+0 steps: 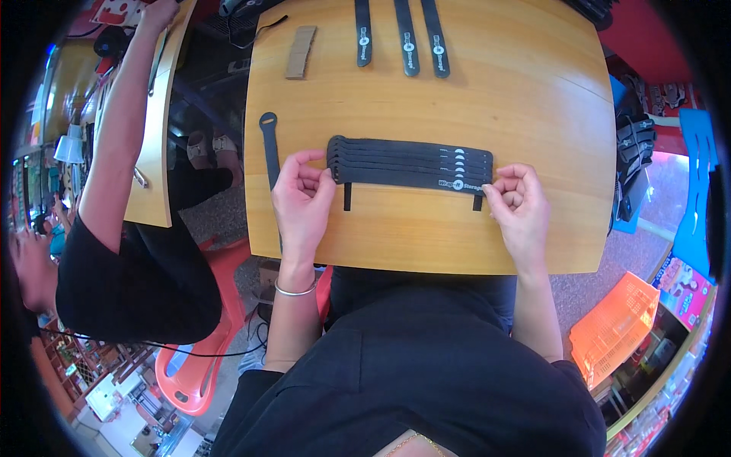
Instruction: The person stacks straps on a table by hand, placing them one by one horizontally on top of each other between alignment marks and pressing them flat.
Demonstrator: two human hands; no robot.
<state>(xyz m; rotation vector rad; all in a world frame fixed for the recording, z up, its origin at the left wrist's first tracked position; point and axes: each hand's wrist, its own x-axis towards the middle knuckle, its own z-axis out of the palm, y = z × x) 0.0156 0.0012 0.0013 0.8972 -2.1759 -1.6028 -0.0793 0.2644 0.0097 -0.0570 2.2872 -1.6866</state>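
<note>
In front of me on the table, several black storage straps [396, 162] lie in an overlapping stack, each row showing a white print near its right end. My left hand [303, 204] pinches the left end of the nearest strap between thumb and forefinger. At the opposite end, my right hand [522, 212] pinches the same strap by its tip. Two short black strips [348, 196] stick out from under the stack on the near side. A single black strap [269, 148] with a slotted round end lies left of my left hand, which partly hides it.
Three black straps [406, 42] lie at the table's [533, 99] far edge, beside a piece of brown cardboard [301, 52]. A co-worker [137, 282] sits at another table on the left, on an orange chair [190, 373]. An orange basket [615, 327] stands at the right.
</note>
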